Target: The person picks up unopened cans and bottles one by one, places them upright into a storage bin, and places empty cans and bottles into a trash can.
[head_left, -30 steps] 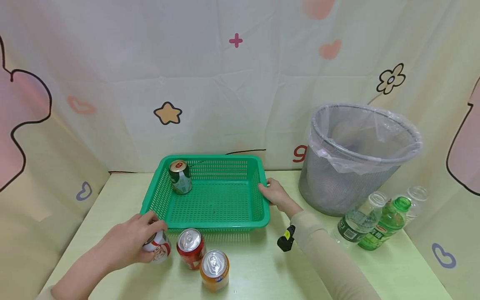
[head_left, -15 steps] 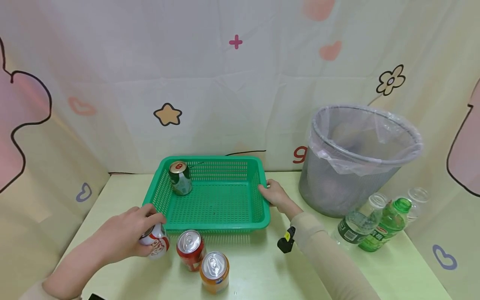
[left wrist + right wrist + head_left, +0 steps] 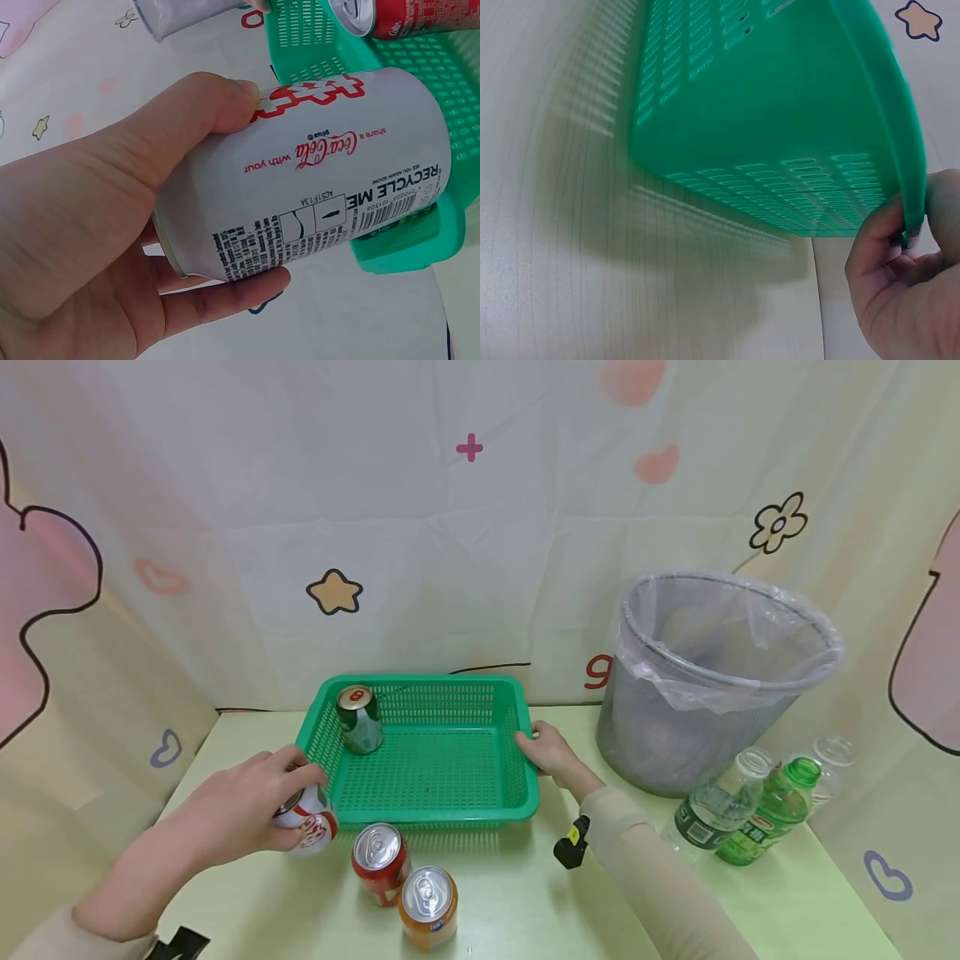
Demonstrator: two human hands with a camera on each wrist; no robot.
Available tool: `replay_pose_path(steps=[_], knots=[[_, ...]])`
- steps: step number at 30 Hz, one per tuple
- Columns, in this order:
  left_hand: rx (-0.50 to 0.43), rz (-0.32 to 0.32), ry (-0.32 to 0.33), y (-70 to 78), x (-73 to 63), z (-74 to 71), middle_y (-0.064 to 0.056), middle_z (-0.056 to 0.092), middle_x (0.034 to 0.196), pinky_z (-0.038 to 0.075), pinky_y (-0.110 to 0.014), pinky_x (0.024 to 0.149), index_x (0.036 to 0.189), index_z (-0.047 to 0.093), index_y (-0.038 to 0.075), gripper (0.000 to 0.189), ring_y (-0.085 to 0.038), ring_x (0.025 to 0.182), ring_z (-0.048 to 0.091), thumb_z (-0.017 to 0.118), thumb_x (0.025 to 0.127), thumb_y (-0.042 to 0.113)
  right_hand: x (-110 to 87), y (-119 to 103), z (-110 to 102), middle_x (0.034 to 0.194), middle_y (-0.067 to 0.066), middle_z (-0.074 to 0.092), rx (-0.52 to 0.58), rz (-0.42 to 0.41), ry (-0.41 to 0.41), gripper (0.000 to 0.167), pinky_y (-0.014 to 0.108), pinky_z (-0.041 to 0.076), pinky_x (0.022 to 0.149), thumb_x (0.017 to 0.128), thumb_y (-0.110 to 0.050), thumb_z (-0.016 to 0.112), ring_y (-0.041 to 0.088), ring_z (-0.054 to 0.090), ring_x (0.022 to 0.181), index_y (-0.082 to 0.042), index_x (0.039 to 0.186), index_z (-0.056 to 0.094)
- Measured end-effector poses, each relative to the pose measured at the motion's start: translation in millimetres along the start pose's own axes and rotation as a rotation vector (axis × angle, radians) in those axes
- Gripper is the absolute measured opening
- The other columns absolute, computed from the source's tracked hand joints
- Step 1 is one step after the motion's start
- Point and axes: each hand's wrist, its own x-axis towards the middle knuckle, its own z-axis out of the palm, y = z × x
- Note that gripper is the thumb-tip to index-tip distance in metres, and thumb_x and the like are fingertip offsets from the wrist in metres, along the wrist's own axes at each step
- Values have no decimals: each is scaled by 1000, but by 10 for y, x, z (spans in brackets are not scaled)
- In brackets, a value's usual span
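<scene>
Two hands hold things: the left hand (image 3: 243, 810) pinches a white can (image 3: 313, 828) between thumb and fingers near the front left corner of the basket (image 3: 435, 817), while the right hand (image 3: 553, 752) grips the basket's right rim. The white can's long axis slants, upper end toward the palm, base down and right in the head view. A green can (image 3: 363, 728) stands upright inside the basket.

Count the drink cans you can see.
4: a white Coca-Cola can in the left hand, a green can inside the green basket, a red can and orange Fanta can on the table. Any deep in the mesh bin would be hidden.
</scene>
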Motion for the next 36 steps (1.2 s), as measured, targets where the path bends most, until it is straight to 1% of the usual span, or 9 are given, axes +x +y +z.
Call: replay_pose_path(steps=[6,14,18,23,30,36], knots=[[-30,13,11,-80,103,2,0,52,93,38,-20,50,100,59,19,42,-11,69,46,81,65,25,5,4,-5,98,15,58,-7,2,8,37,30,54,59,95,-26,47,14,61,69,1,120,45],[-58,16,-9,-152,242,-6,-3,53,93,41,-21,52,101,59,17,42,-12,72,48,81,66,22,4,14,-3,100,15,57,5,3,5,37,34,55,65,95,-26,46,15,61,72,1,120,45],[-59,23,-14,-177,305,-19,-2,52,90,42,-21,54,101,60,16,40,-12,72,48,80,67,20,-3,20,2,101,16,57,20,-3,-2,37,34,55,65,95,-25,46,15,62,72,1,121,44],[-62,31,-11,-228,397,0,-1,52,89,42,-21,55,100,60,15,38,-11,71,48,79,67,19,-8,21,6,101,16,57,34,-6,-6,37,34,55,64,95,-25,46,15,62,72,1,120,44],[-76,31,-46,-307,515,22,-4,54,90,44,-23,55,100,60,13,37,-12,71,50,78,68,16,-3,28,5,101,16,57,28,-10,-6,36,33,55,64,95,-26,47,16,62,73,0,120,44],[-90,27,-72,-359,611,62,-3,51,87,42,-24,55,100,60,13,36,-12,69,49,77,68,16,11,29,5,101,16,57,25,-9,-2,36,33,55,64,95,-25,46,16,62,75,0,120,44]])
